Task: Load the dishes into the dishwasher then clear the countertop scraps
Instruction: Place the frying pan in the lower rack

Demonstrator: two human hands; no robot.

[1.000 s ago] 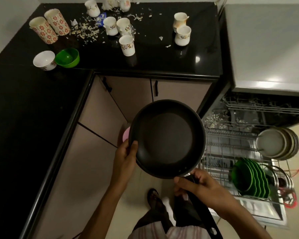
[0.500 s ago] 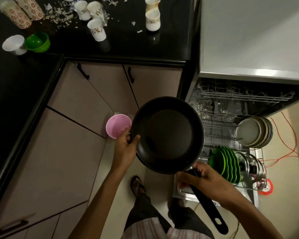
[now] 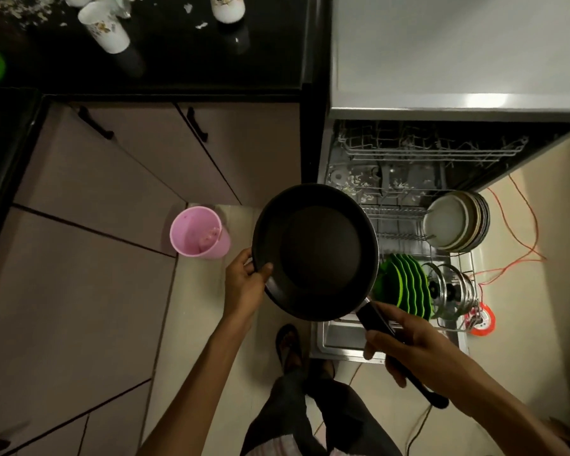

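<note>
The frying pan is held by both hands: the left hand pinches its rim, and the right hand's fingers are curled round its handle. The green plates in the lower rack could be bumped if the pan is lowered carelessly.

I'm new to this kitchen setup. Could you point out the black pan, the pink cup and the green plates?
black pan (image 3: 316, 251), head view, middle of its inner base.
pink cup (image 3: 196, 233), head view, inside wall.
green plates (image 3: 405, 284), head view, middle of the upright stack.

One head-worn wide-angle camera looked steeply down from above; it faced the floor and the open dishwasher at right; the hands sat near mid-frame; the tabletop lay along the far top edge.
</note>
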